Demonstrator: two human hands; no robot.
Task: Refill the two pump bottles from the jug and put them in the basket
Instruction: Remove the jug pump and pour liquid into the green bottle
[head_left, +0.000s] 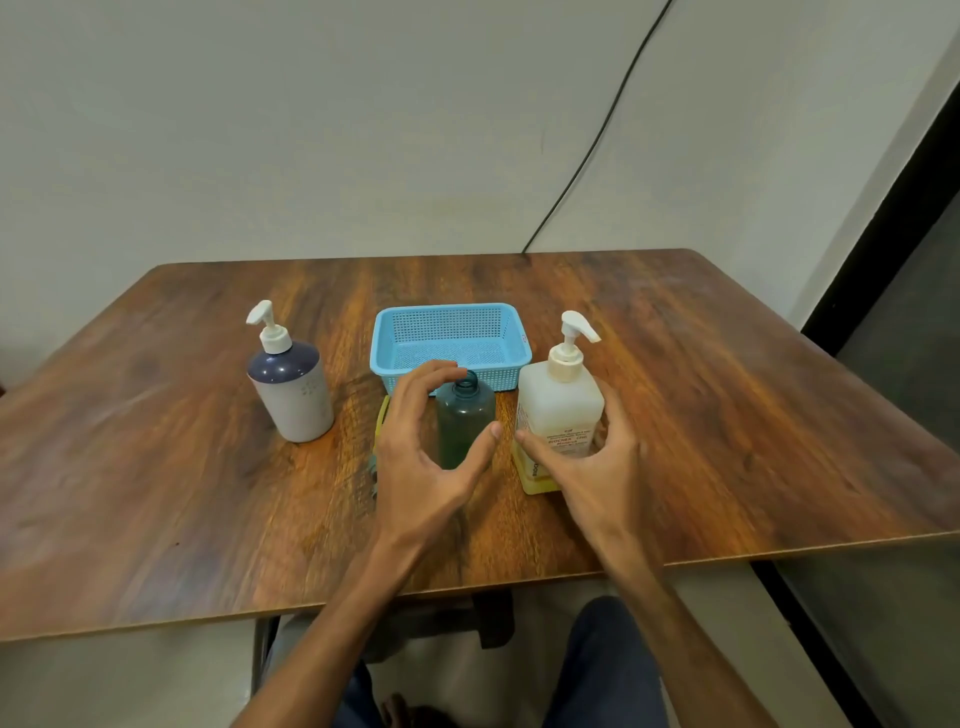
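The wooden table (156, 467) fills the middle of the frame, and everything for the task stands on its centre strip. At centre, toward the far edge, sits the light blue perforated basket (448, 310), with nothing visible inside it, so neither bottle has been put away.

Right of centre is the square translucent pump bottle (561, 405). Its pump is still screwed on, and only a shallow layer of yellowish liquid shows at the bottom. At left of centre, well apart from the rest, stands the round pump bottle (293, 395), dark blue on top and pale below, also with its pump on. Its wall is opaque, so its level cannot be told.

Between the two, just in front of the basket, is a dark teal capless bottle (465, 415) with an open neck. It is probably the container to pour from, as no other jug is in view.

The left hand (421, 457) is cupped in a wide C round the teal bottle, and the right hand (597, 467) is spread either side of the square bottle. Neither looks closed yet, and whether any fingertip touches cannot be told.

A small yellow object (383, 423) peeps out behind the left hand, too hidden to name.

The task appears to be at its very start: unscrewing both pumps, pouring, recapping and basketing all remain.
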